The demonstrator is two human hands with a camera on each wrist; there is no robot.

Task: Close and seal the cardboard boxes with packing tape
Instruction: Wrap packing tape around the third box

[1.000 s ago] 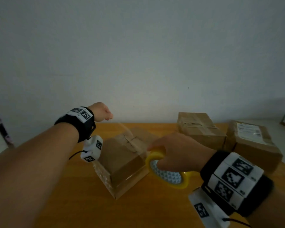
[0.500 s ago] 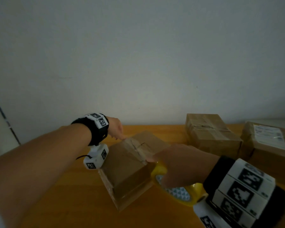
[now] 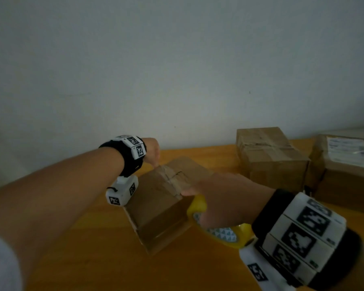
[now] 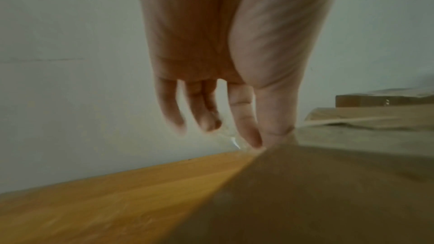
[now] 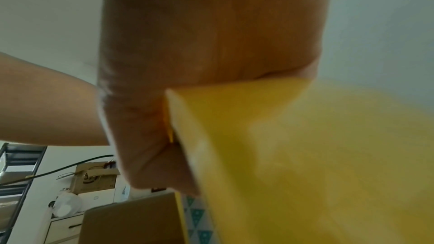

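A small cardboard box (image 3: pixel 162 198) sits on the wooden table (image 3: pixel 88 255), its flaps down and a clear tape strip (image 3: pixel 172 179) across the top seam. My left hand (image 3: pixel 153 153) points down at the box's far left top edge. In the left wrist view the thumb and index finger (image 4: pixel 253 136) pinch the clear tape end (image 4: pixel 232 139) at the edge of the box (image 4: pixel 328 192); the other fingers hang loose. My right hand (image 3: pixel 219 198) grips the yellow tape roll (image 3: pixel 225 234) at the box's near right edge. The roll (image 5: pixel 305 155) fills the right wrist view.
Two more cardboard boxes stand at the back right: a taped one (image 3: pixel 269 158) and one with a white label (image 3: pixel 345 171). A pale wall runs close behind the table. Bare tabletop lies left of and in front of the small box.
My left hand has come down from above the table to the box's far edge, bringing the tape end with it. My right hand with the roll has shifted slightly right and toward me.
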